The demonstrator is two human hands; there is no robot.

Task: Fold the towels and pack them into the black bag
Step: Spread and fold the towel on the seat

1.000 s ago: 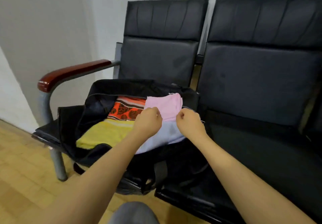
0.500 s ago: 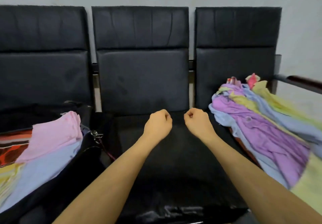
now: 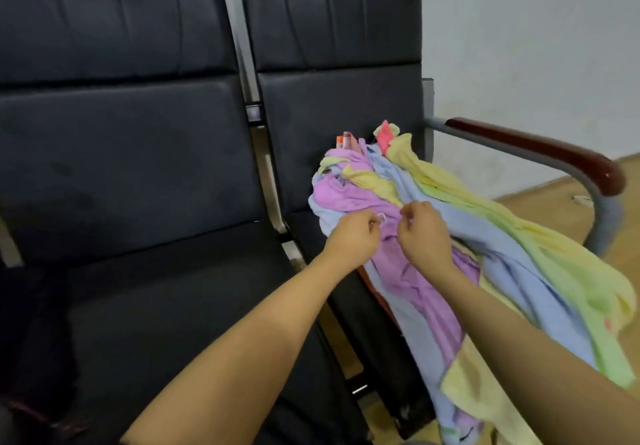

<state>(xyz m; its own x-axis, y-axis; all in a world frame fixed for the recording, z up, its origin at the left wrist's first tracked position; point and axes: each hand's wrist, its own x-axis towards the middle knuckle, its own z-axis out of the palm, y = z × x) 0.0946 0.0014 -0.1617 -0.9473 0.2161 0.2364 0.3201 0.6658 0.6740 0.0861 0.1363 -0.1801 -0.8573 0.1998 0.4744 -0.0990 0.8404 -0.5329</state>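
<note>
A loose pile of unfolded towels [image 3: 519, 271] in purple, light blue, yellow and green covers the right chair seat and hangs over its front. My left hand [image 3: 353, 236] and my right hand [image 3: 424, 233] sit side by side on the purple towel [image 3: 349, 195] near the pile's left edge. Both have curled fingers that pinch its cloth. A small white loop shows beside my left fingers. Only a dark edge of the black bag [image 3: 31, 358] shows at the lower left, so its contents are hidden.
The middle chair seat [image 3: 156, 306] lies to the left of the pile. A metal armrest with a dark red wooden top [image 3: 540, 150] bounds the right chair. Wooden floor [image 3: 554, 202] and a pale wall lie beyond it.
My view and both hands swung right, from the pink towel in the bag, across the middle seat, to the towel pile. The hands now rest on the purple towel.
</note>
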